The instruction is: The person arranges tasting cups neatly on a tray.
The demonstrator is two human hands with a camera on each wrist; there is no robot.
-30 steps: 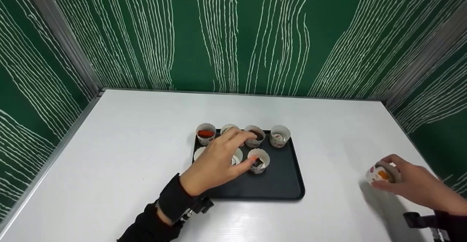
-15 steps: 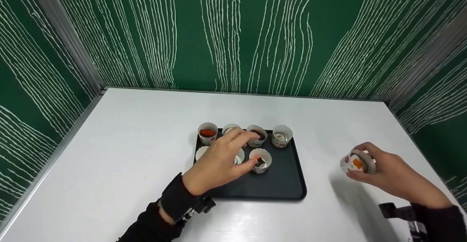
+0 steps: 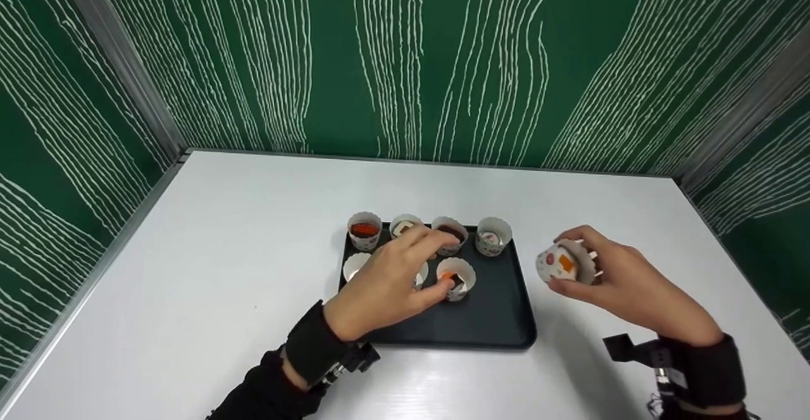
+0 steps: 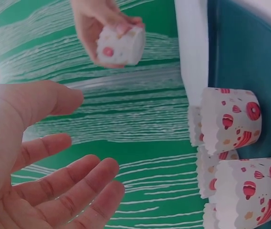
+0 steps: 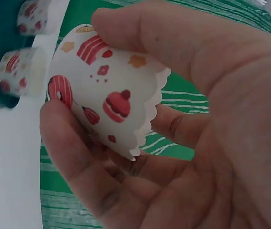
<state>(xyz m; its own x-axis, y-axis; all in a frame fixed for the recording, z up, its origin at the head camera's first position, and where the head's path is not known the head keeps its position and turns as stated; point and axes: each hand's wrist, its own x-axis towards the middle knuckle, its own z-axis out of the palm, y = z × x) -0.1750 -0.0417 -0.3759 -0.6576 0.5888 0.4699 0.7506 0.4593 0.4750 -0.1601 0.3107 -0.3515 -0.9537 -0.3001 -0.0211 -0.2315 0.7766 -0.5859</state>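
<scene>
A black tray [image 3: 487, 325] on the white table carries several printed paper cups: a back row of cups [image 3: 493, 235] and a front cup [image 3: 457, 277] with an orange and dark piece inside. My left hand [image 3: 414, 262] hovers over the tray's left half with spread fingers, thumb beside the front cup, holding nothing; the left wrist view shows its palm [image 4: 54, 157] bare. My right hand [image 3: 588, 274] grips another printed cup [image 3: 555, 260], tilted on its side in the air just right of the tray. Thumb and fingers wrap that cup [image 5: 97, 90].
The white table [image 3: 253, 230] is boxed in by green striped walls [image 3: 405, 59] at the back and both sides. Metal posts stand in the back corners. Both wrists wear black bands. Tray cups [image 4: 228, 119] stand close together under my left hand.
My right hand lifted its cup from the table's right side and carried it left, close to the tray's right edge. The left hand stayed over the tray.
</scene>
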